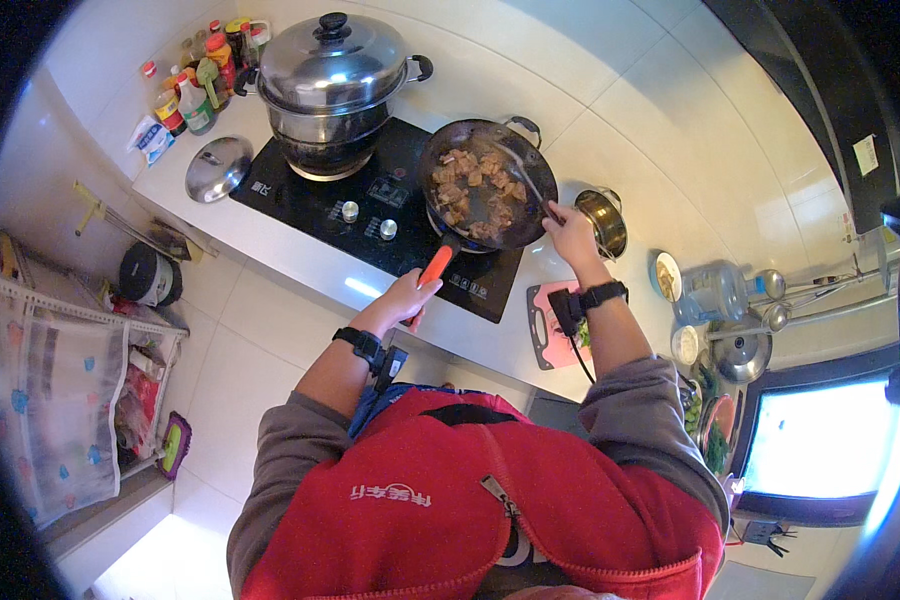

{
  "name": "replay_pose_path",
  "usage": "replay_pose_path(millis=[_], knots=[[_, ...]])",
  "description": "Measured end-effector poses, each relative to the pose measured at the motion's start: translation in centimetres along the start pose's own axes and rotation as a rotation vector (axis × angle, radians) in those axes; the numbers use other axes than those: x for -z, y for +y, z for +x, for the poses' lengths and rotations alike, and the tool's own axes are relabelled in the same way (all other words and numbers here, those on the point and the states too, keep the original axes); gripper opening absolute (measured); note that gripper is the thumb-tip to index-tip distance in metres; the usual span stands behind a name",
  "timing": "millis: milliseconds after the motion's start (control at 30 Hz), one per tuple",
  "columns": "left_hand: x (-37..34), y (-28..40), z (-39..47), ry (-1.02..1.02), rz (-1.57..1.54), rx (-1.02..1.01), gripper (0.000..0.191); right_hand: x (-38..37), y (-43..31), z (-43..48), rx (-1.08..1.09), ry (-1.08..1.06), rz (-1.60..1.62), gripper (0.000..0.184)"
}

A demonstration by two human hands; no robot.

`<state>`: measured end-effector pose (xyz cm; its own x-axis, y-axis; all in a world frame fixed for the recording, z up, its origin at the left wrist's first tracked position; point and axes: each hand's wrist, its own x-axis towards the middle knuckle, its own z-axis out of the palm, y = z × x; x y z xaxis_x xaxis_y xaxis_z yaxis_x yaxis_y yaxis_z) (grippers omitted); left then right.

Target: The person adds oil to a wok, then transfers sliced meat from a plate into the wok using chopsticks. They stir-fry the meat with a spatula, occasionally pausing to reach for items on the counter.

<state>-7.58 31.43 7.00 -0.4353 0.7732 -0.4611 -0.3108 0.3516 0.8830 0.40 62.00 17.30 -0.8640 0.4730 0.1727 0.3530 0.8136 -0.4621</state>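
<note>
A dark wok [487, 229] sits on the right burner of a black glass cooktop [311, 217]. Browned chunks of meat [454, 199] are spread in a rough ring inside it. Around the orange-and-black wok handle [439, 262] my left hand [405, 300] is closed. My right hand [572, 236] grips the dark handle of a metal spatula [523, 171], whose blade end lies among the meat at the wok's far side and is hard to make out. On the left burner stands a tall stainless steel steamer pot [330, 82] with its domed lid on.
Seasoning bottles [195, 101] crowd the back left corner, near a loose metal lid [219, 169]. Right of the wok are a steel pot [600, 217], a pink cutting board [551, 330] with chopped greens, a small bowl [666, 276] and a clear plastic water jug [709, 292].
</note>
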Motion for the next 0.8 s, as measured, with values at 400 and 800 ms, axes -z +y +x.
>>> replay_pose_path(millis=[400,800], knots=[[-0.1,-0.2,0.3,0.007,0.031,0.003,0.033,1.5,-3.3,-5.3,0.065,-0.320,-0.408,0.037],[-0.1,0.1,-0.2,0.002,0.038,-0.022,0.038,8.5,-3.5,-6.8,0.059,-0.417,-0.441,0.035]])
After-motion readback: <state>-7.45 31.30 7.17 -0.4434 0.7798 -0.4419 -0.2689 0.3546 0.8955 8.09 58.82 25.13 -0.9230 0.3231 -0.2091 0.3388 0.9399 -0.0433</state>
